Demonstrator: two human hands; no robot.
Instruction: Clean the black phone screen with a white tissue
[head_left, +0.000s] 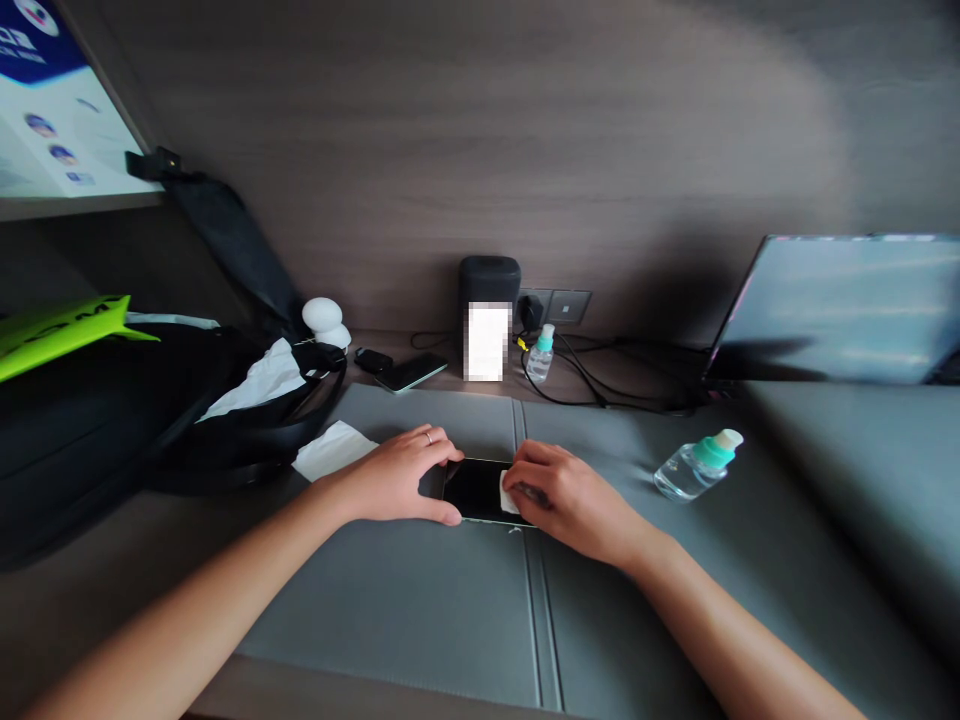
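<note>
A black phone (474, 489) lies flat on the grey desk mat (420, 610) in front of me. My left hand (405, 476) grips its left end, thumb along the near edge and fingers over the far edge. My right hand (564, 492) rests on the phone's right end, its fingers closed and pressing a small white wipe (508, 493) against the screen. A white tissue (332, 450) lies on the mat just left of my left hand.
A small clear bottle with a teal cap (695, 466) lies on its side right of my hands. A second bottle (540, 353), a dark speaker (489, 300), cables, another phone (411, 372), a black bag (150, 410) and an open laptop (840, 310) ring the mat.
</note>
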